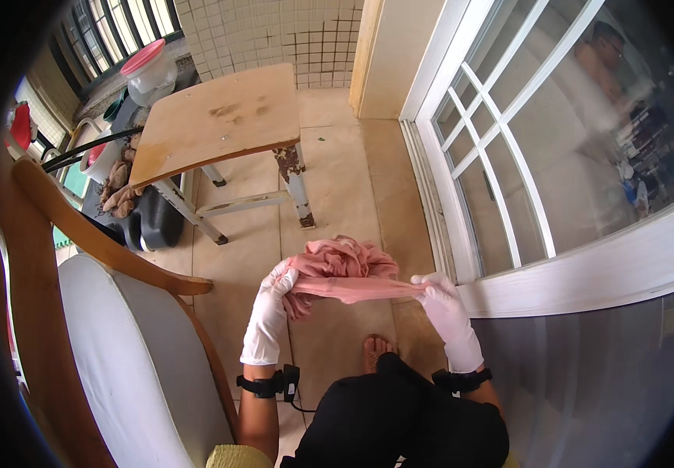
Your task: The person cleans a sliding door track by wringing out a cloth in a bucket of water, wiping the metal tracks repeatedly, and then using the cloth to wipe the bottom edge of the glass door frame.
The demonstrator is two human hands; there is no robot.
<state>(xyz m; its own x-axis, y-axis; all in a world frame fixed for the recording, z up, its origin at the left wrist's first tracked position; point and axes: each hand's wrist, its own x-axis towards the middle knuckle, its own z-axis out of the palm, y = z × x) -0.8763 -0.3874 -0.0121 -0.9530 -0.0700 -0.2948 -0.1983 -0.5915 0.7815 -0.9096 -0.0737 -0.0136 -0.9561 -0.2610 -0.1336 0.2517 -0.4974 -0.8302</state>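
Note:
A pink cloth [345,261], bunched and wrinkled along its far side, hangs between my two gloved hands above the tiled floor. My left hand [273,292], in a white glove, grips its left end with the fingers closed. At the right end, my right hand [442,300], also white-gloved, pinches a narrow corner. The near edge of the cloth is pulled into a taut band from one hand to the other. Part of the bunched fabric hangs down beside my left hand. Black straps are on both my wrists.
Ahead stands a small wooden-topped stool [228,117] with chipped metal legs. A padded wooden chair [130,351] is close on my left. White-framed glass doors [501,125] run along the right, reflecting a person. Brown tubers [121,187] and a pink-rimmed bowl [148,74] lie at far left.

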